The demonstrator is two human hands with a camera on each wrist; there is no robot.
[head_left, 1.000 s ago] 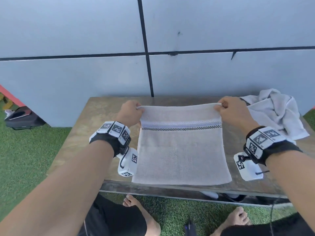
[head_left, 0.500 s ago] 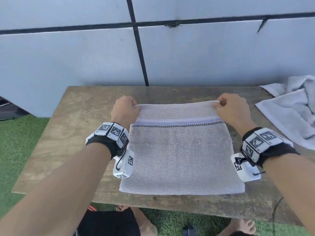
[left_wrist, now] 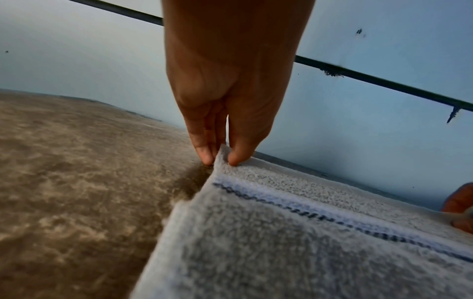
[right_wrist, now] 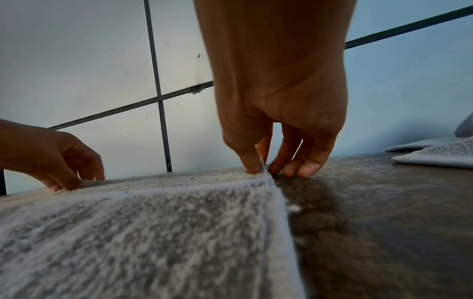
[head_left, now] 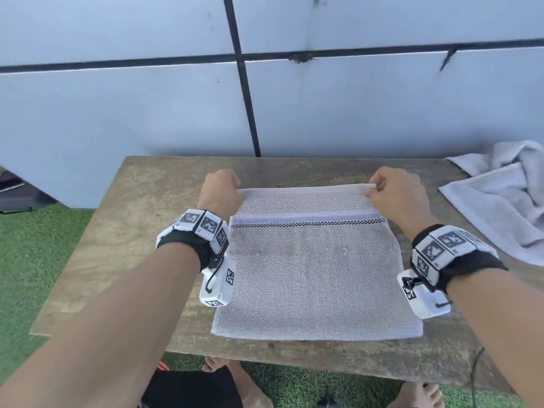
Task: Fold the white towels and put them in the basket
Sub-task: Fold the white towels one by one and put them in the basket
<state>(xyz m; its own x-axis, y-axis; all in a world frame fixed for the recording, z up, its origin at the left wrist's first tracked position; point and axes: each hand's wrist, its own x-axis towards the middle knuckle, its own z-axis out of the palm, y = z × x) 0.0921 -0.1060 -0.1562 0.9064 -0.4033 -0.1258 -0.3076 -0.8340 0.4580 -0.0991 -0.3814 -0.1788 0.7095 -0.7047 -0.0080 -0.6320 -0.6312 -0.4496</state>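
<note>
- Head view: left hand (head_left: 220, 192) knuckles up, fingers curled, pinching the far-left corner of the white towel (head_left: 315, 272); right hand (head_left: 396, 195) mirrors it, thumb and fingers nipping the far-right corner.
- Both forearms reach forward, each with a tagged wristband and a white camera box hanging under the wrist.
- Towel lies flat mid wooden table (head_left: 123, 231), roughly square, doubled, with 1 dark checkered stripe under a pale band near the far edge; near edge sits close to the table's front edge.
- 2nd towel (head_left: 500, 201) crumpled at the table's right end, apart from the flat one.
- Panelled wall (head_left: 117, 113) behind, green turf (head_left: 35, 245) left, bare feet under the table.
- Versus 0.5 s ago: hands hold the same corners, towel in the same spot; view tilts a bit, more of the wall shows.
- Left wrist view: left hand (left_wrist: 230, 97) points down, thumb (left_wrist: 240, 153) and fingertips squeeze the corner, lifted slightly off the table (left_wrist: 76, 182); towel (left_wrist: 307, 252) fuzzy grey-white, stripe clear.
- Right wrist view: right hand (right_wrist: 279, 113) points down, thumb (right_wrist: 249, 159) and index pinch the corner, other 3 fingers rest tips on the table (right_wrist: 384, 212); towel (right_wrist: 153, 232) spreads toward the left hand (right_wrist: 58, 159), which also grips the far edge.
</note>
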